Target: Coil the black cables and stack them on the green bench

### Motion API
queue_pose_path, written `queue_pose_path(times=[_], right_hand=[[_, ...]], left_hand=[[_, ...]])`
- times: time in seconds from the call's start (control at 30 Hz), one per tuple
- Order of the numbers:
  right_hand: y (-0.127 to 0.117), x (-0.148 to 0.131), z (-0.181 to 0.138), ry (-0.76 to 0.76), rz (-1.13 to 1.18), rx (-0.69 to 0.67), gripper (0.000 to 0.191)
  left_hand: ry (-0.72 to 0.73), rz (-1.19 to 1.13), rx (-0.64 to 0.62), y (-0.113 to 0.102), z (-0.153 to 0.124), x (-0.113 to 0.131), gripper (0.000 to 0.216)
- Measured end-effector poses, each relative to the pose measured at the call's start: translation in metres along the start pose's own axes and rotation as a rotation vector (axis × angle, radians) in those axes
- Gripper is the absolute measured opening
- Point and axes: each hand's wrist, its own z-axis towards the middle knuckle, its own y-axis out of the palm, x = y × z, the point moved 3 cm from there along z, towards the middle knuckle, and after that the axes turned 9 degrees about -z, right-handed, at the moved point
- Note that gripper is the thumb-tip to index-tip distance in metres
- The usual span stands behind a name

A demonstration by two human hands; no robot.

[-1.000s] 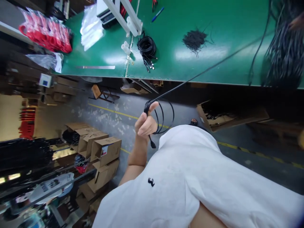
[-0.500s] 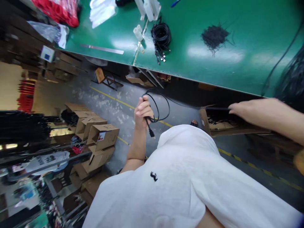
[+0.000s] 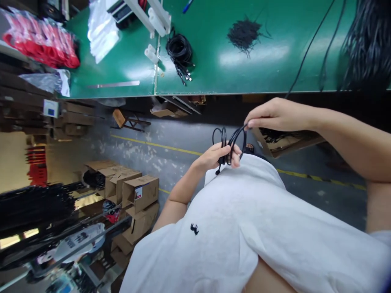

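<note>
- Cradling several loops of a thin, glossy black cable [image 3: 234,136], the left hand [image 3: 221,156] had its fingers curled around the turns, seemingly so that they would not spring apart.
- The right hand [image 3: 269,115] gripped the same cable, thumb and fingertips pinched together at the far side of the loops, probably to guide the strand.
- The looped cable was above the floor, between the white fabric shirt [image 3: 232,203] and the shiny green tabletop [image 3: 207,79]; a small black plug [image 3: 218,172] hung just below the left hand, perhaps so that the end was not buried in the turns.
- Near the tabletop's front edge lay a coiled black bundle with metal-tipped plugs [image 3: 181,60], its ends gathered on one side, presumably for neatness.
- Farther right were a heap of short, thin black strips [image 3: 243,34], apparently put within reach, and a thick mass of dark cables [image 3: 369,44].
- The shirt bore a small black animal-shaped emblem [image 3: 194,229] with no legible word. A brown cardboard box [image 3: 149,190] carried a pale label [image 3: 138,192], its print too small to read. No brand could be made out on the cable.
</note>
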Motion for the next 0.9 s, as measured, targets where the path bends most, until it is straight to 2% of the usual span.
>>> queue_pose_path(times=[0.1, 0.2, 0.23, 0.27, 0.3, 0.37, 0.4, 0.47, 0.53, 0.6, 0.67, 0.7, 0.77, 0.9], right_hand=[[0.006, 0.026, 0.008, -0.008, 0.026, -0.044, 0.049], [0.001, 0.096, -0.011, 0.087, -0.192, -0.003, 0.045], [-0.003, 0.127, -0.025, 0.162, -0.311, 0.006, 0.043], [-0.009, 0.160, -0.043, 0.332, -0.448, 0.056, 0.040], [-0.013, 0.190, -0.063, 0.514, -0.557, 0.046, 0.038], [-0.012, 0.228, -0.102, 0.786, -0.662, -0.053, 0.031], [-0.003, 0.231, -0.117, 0.802, -0.620, -0.175, 0.026], [0.018, 0.201, -0.132, 0.645, -0.560, -0.164, 0.022], [0.041, 0.135, -0.129, 0.398, -0.522, -0.085, 0.033], [0.053, 0.058, -0.114, 0.135, -0.387, -0.014, 0.038], [0.051, -0.007, -0.091, -0.117, -0.173, -0.075, 0.036], [0.045, -0.030, -0.078, -0.211, -0.074, -0.109, 0.035], [0.028, -0.052, -0.052, -0.269, 0.051, -0.104, 0.036], [0.003, -0.035, -0.015, -0.038, 0.067, 0.088, 0.047]], left_hand=[[-0.030, -0.096, 0.102, -0.001, -0.005, 0.002, 0.032], [0.074, -0.224, 0.271, -0.007, -0.014, 0.009, 0.046], [0.143, -0.259, 0.323, -0.010, -0.019, 0.013, 0.049], [0.212, -0.285, 0.372, -0.014, -0.027, 0.017, 0.052], [0.280, -0.302, 0.412, -0.016, -0.035, 0.020, 0.052], [0.425, -0.318, 0.461, -0.021, -0.054, 0.028, 0.049], [0.494, -0.321, 0.472, -0.022, -0.062, 0.033, 0.045], [0.586, -0.314, 0.479, -0.025, -0.073, 0.041, 0.039], [0.584, -0.273, 0.487, -0.029, -0.071, 0.046, 0.039], [0.506, -0.192, 0.500, -0.034, -0.058, 0.046, 0.040], [0.407, -0.102, 0.485, -0.038, -0.040, 0.037, 0.038], [0.355, -0.068, 0.458, -0.038, -0.031, 0.030, 0.036], [0.251, -0.031, 0.364, -0.034, -0.018, 0.014, 0.031], [0.074, -0.007, 0.139, -0.014, -0.010, -0.012, 0.030]])
